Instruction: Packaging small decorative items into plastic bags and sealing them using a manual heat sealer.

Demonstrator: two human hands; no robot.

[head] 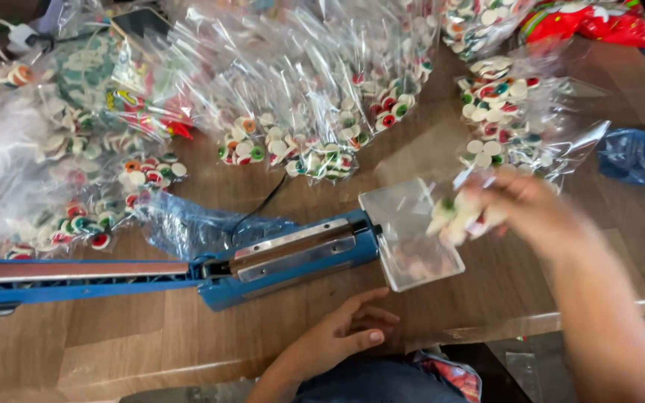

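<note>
Wooden table (113,328) carries many filled bags (300,112) across the upper frame. Our right hand (520,205) grasps candies (453,216) over the open bag (412,235), unsealed at the blue sealer (293,254); our left hand (352,328) rests relaxed, empty.

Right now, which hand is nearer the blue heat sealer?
Left. The left hand rests on the table edge just below the blue heat sealer. The right hand is off to its right, holding a small clear bag of candies.
</note>
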